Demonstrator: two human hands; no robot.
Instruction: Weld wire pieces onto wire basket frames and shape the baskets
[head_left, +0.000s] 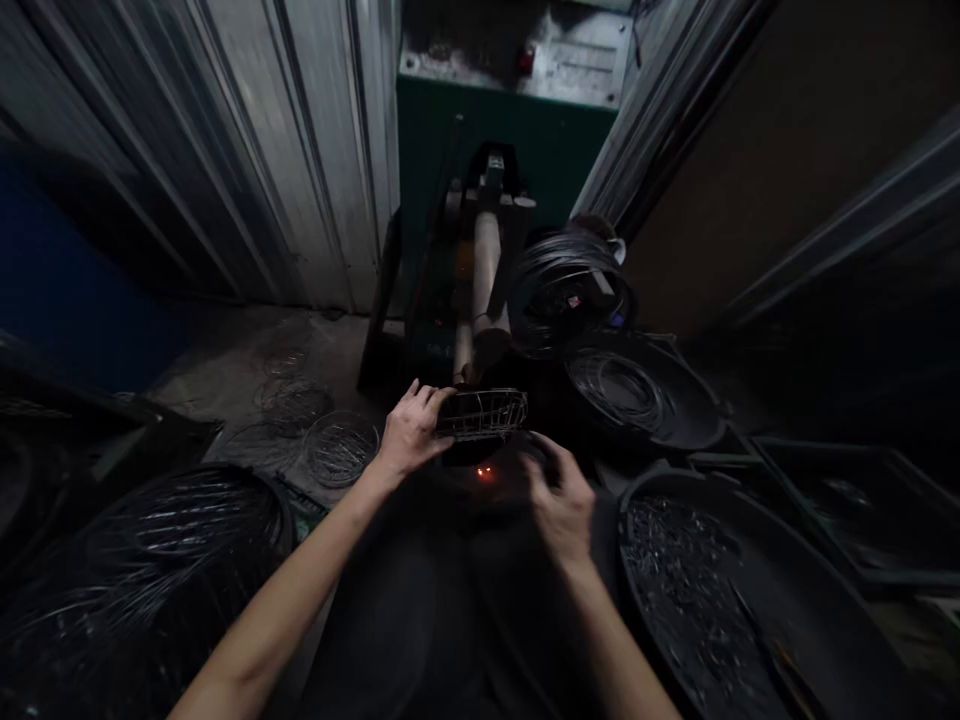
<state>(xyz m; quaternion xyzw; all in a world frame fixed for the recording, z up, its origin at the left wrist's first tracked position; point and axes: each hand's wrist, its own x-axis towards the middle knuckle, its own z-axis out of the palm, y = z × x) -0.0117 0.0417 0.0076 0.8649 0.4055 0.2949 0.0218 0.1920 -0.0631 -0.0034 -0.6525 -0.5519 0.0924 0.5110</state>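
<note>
My left hand (412, 430) is closed on the left end of a small oblong wire basket (487, 413), its thumb and fingers gripping the rim. The basket is held just in front of a machine with a pale cylindrical arm (486, 265). To the right and slightly below the basket is my right hand (559, 490), fingers curled with a gap between thumb and fingertips. Dark shadow around those fingertips hides whether anything small is in them. An orange glow (484, 472) shows low between the two hands.
At right a wide round tub (637, 490) holds many small metal pieces; behind it sits a basin with coiled wire (619, 385). A wire spool (574, 270) stands beside the machine. Wire baskets (341, 447) lie on the floor at left, near a bundle of wires (172, 520).
</note>
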